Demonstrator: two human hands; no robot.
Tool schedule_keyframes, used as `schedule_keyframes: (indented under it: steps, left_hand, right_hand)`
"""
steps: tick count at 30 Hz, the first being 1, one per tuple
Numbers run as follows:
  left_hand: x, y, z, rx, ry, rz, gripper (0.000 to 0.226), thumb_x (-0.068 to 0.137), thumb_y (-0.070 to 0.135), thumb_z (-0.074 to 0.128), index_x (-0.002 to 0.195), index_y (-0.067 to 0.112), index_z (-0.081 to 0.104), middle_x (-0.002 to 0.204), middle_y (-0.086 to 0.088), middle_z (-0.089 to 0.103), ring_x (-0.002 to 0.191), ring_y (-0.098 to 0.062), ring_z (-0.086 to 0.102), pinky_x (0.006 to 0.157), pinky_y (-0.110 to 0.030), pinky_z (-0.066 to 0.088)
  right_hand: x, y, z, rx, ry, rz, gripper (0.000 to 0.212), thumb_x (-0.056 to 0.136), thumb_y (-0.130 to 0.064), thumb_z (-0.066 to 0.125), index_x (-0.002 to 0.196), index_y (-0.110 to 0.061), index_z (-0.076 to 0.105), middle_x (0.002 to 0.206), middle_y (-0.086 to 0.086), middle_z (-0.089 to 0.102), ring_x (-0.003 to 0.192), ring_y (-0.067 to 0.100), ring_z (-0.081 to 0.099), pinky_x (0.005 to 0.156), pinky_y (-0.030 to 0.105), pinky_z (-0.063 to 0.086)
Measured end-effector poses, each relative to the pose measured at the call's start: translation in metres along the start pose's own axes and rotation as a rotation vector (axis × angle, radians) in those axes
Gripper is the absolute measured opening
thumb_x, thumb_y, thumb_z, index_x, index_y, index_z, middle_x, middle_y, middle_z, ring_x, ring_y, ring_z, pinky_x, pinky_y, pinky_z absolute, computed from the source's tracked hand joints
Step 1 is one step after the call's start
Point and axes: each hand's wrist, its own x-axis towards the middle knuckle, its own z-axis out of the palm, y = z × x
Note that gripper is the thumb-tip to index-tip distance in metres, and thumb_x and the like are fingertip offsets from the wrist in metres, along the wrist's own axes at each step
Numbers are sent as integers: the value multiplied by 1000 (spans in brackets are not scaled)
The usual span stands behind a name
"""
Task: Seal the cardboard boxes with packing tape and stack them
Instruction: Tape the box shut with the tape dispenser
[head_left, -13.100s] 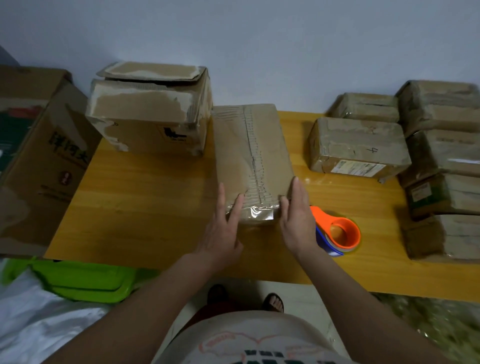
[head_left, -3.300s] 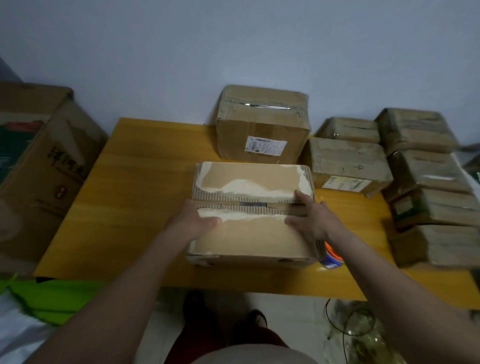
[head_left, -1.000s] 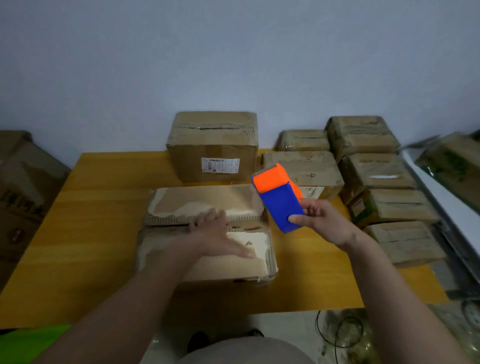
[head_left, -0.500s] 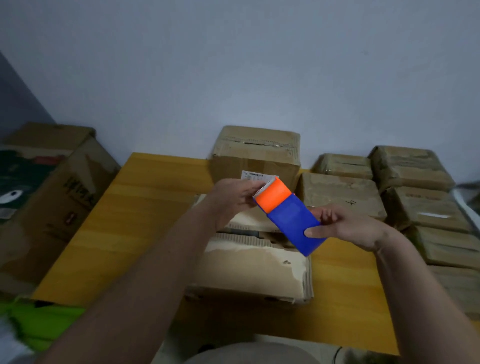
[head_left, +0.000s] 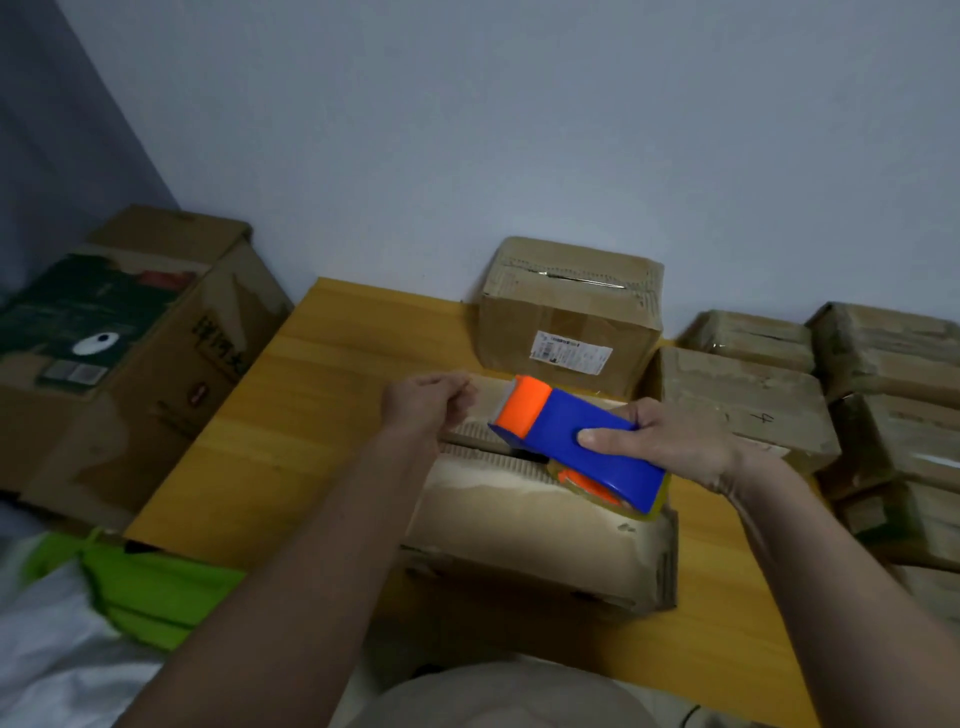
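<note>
Two hands are up over the box (head_left: 540, 514) I'm working on, which sits at the near edge of the counter (head_left: 311, 415), right in front of me. Its top is worn cardboard with the brown skin torn away in pale, ragged patches, and the corrugated edges of its flaps show along a seam that runs left to right, with no tape over it that I can see. My right hand (head_left: 680, 441) is wrapped around the dispenser (head_left: 576, 441), thumb pressed on its side; it is a smooth plastic wedge, blue in the body with an orange end pointing left, and an orange core peeks out underneath. It hangs just above the seam. My left hand (head_left: 421, 402) is loosely curled beside the orange end, fingertips pinched together; I cannot tell whether any tape is between them.

Behind the box stands a taller carton (head_left: 569, 312), taped shut, with a white printed label (head_left: 570, 352) on its front, too small to read. To the right lie flatter parcels (head_left: 748, 400) wrapped in glossy tape, piled in rows; the nearest has a handwritten "4" on top. Left of the counter a big carton (head_left: 119, 358) carries dark printed characters that I can't make out on its side and a green panel on top. Something bright green (head_left: 156, 587) lies below it.
</note>
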Motion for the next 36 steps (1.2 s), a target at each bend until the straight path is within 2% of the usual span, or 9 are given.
schedule_keyframes:
  steps: [2, 4, 11, 15, 18, 21, 26, 33, 36]
  left_hand:
    - [4, -3, -19, -40, 120, -14, 15, 91, 6, 65, 75, 4, 66, 59, -2, 66, 48, -6, 60, 45, -17, 49]
    - [4, -7, -33, -51, 236, 8, 13, 91, 9, 66, 80, 4, 69, 66, -4, 67, 57, -12, 61, 51, -22, 52]
    - [6, -21, -53, 29, 406, 96, 12, 92, 17, 66, 86, 9, 71, 75, -3, 69, 66, -11, 62, 64, -25, 57]
    - [15, -38, -63, 41, 426, 42, 15, 91, 16, 67, 77, 11, 69, 73, -3, 68, 66, -14, 63, 68, -29, 58]
    - [23, -48, -67, 15, 441, 21, 21, 92, 14, 66, 71, 15, 66, 70, -3, 67, 63, -12, 62, 62, -25, 56]
    - [31, -54, -69, -3, 440, 16, 17, 91, 12, 66, 74, 12, 68, 66, -1, 66, 57, -9, 59, 57, -21, 53]
    - [49, -67, -71, 10, 423, -7, 13, 91, 13, 66, 80, 9, 72, 63, 0, 65, 54, -9, 56, 53, -20, 46]
    - [68, -82, -75, 91, 355, -91, 6, 90, 16, 69, 87, 12, 72, 72, 3, 68, 66, -7, 65, 57, -15, 46]
    - [70, -94, -75, 277, 283, -44, 21, 91, 21, 68, 98, 3, 75, 85, -4, 73, 75, -13, 65, 66, -24, 50]
  right_hand:
    - [4, 2, -1, -37, -30, 55, 44, 77, -50, 70, 103, -15, 71, 93, 4, 75, 87, 20, 71, 81, 31, 56]
    - [10, 0, 2, -37, -49, 73, 45, 74, -47, 70, 106, -14, 70, 96, 6, 74, 92, 24, 70, 86, 36, 56]
    - [49, -20, 4, -81, -84, 117, 37, 75, -40, 68, 94, -8, 71, 80, 7, 74, 67, 14, 69, 62, 24, 55]
    - [69, -17, 12, -148, -110, 205, 42, 77, -44, 70, 99, -9, 69, 84, 7, 74, 70, 16, 70, 67, 27, 55]
    - [79, -19, 18, -177, -104, 248, 45, 76, -45, 71, 99, -6, 68, 84, 10, 74, 71, 18, 69, 67, 29, 56]
    - [86, -23, 22, -180, -117, 266, 54, 72, -49, 71, 101, -3, 67, 88, 16, 73, 75, 25, 69, 66, 30, 57]
    - [94, -31, 30, -189, -105, 310, 41, 80, -42, 70, 93, -4, 67, 72, 10, 72, 60, 17, 68, 57, 26, 54]
    - [108, -33, 34, -291, -88, 358, 47, 78, -50, 69, 95, -7, 66, 66, 3, 71, 63, 18, 67, 73, 36, 53]
    - [107, -35, 34, -274, -108, 367, 45, 80, -48, 68, 95, -6, 66, 71, 6, 72, 64, 19, 67, 65, 29, 54]
